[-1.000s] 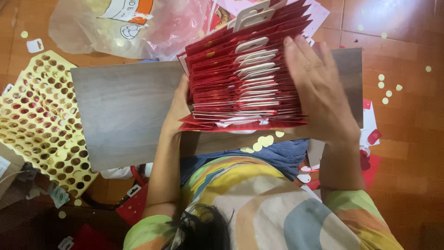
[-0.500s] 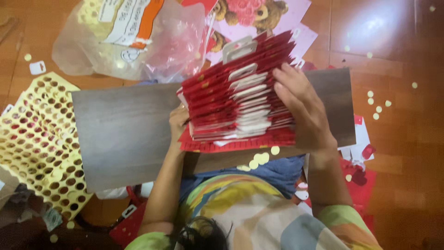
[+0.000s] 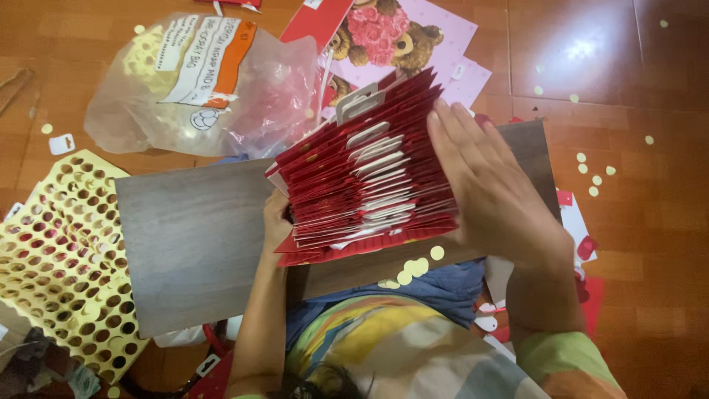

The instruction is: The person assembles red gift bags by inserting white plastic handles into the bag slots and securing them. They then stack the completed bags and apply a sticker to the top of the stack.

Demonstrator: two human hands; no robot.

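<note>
A thick stack of red cards with white hang tabs (image 3: 362,185) stands on edge, fanned out, on a grey wood-grain board (image 3: 192,244). My left hand (image 3: 277,222) presses against the stack's left side and is mostly hidden behind it. On the right side, my right hand (image 3: 487,185) lies flat against the stack with fingers together. Both hands squeeze the stack between them. Small pale yellow round cut-outs (image 3: 413,270) lie on the board just below the cards.
A yellow sheet full of punched round holes (image 3: 59,258) lies at the left. A clear plastic bag (image 3: 199,81) and pink teddy-bear printed sheets (image 3: 413,37) sit beyond the board. Yellow dots (image 3: 591,166) and red scraps (image 3: 583,247) dot the orange tile floor.
The stack has been drawn closer together and pulled a little nearer to me on the board. The view has shifted, showing more of the bag and bear sheets.
</note>
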